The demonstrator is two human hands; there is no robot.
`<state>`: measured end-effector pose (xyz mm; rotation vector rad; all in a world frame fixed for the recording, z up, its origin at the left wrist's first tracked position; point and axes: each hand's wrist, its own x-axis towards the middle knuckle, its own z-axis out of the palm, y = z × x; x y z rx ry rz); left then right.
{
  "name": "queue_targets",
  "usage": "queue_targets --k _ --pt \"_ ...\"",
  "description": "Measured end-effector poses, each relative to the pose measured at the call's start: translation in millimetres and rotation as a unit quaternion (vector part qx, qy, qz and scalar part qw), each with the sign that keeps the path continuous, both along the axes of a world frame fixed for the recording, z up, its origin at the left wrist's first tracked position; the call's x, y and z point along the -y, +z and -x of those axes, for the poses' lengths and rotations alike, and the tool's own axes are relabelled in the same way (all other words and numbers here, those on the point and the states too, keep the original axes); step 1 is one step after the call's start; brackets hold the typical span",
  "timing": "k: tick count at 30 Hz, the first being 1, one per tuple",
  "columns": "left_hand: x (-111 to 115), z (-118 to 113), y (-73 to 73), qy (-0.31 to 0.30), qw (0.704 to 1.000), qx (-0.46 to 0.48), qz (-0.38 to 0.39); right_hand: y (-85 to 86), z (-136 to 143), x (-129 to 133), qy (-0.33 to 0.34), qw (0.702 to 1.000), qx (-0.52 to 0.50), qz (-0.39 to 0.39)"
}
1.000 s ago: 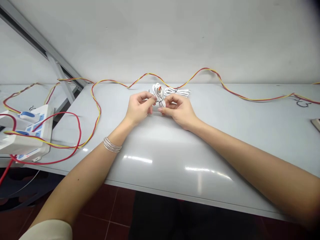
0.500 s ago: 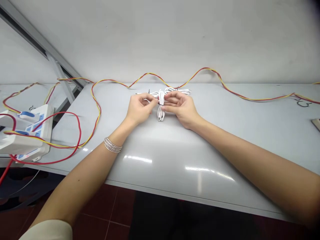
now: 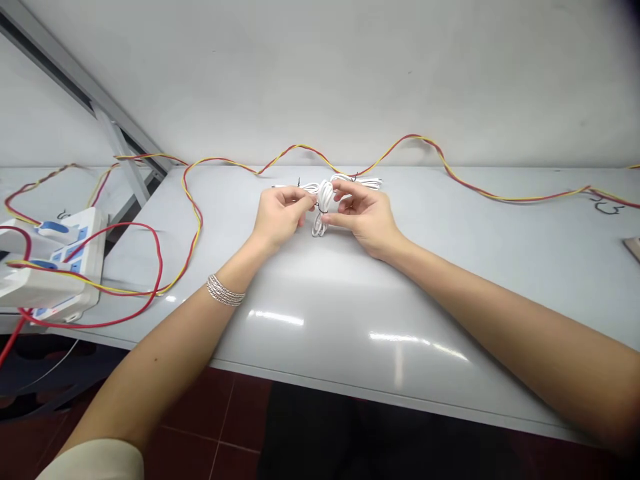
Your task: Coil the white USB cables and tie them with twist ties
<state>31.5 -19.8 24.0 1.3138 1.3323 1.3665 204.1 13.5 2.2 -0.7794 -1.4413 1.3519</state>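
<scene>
A coiled white cable (image 3: 325,195) with a black tie round its middle is held between my two hands over the table. My left hand (image 3: 284,215) pinches the tie at the coil's left side with thumb and forefinger. On the other side, my right hand (image 3: 367,217) has its thumb and fingertips on the coil, its fingers bent. Behind my hands lie two more tied white cables, one on the left (image 3: 305,188) and one on the right (image 3: 370,182).
Twisted red and yellow wires (image 3: 493,197) run along the back of the grey table (image 3: 320,320) by the wall. A white power strip (image 3: 90,250) with plugs and a loop of red wire is at the left. A dark-edged object (image 3: 633,249) sits at the right edge.
The held coil has tilted, its lower end shifting slightly left and up. The fingers of my right hand have bent more around its upper part.
</scene>
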Motion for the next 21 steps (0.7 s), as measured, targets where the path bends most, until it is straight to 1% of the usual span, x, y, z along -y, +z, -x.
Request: queue_targets --k 3,5,9,11,13,16,18,20,21 --pt "0.4 -0.4 0.2 -0.003 1.0 0.003 -0.017 1.3 0.4 3.3 0.024 0.999 -0.016 0.019" --pt "0.5 -0.8 0.6 0.003 1.0 0.004 -0.022 4.1 0.6 6.9 0.043 0.999 -0.022 0.014" --pt "0.9 -1.3 3.6 0.027 1.0 0.008 -0.009 7.7 0.4 10.1 0.055 0.997 -0.013 -0.056" --pt "1.2 -1.3 5.6 0.034 0.999 0.009 -0.007 6.5 0.1 8.3 0.058 0.996 -0.02 -0.066" --pt "1.5 -1.4 6.7 0.036 0.999 0.013 -0.009 4.2 -0.3 5.8 0.07 0.996 -0.039 -0.04" --pt "1.8 -1.7 6.1 0.027 0.999 0.022 -0.007 2.2 -0.5 2.8 0.08 0.994 -0.069 0.038" --pt "1.9 -2.2 4.5 0.015 0.999 0.03 -0.003 2.6 -0.1 1.8 0.067 0.991 -0.085 0.08" --pt "2.2 -2.9 2.8 -0.003 0.999 0.04 0.001 3.7 0.8 1.3 0.05 0.99 -0.089 0.099" --pt "2.4 -3.2 2.1 -0.012 0.999 0.043 0.003 4.2 1.3 1.2 0.053 0.99 -0.08 0.103"
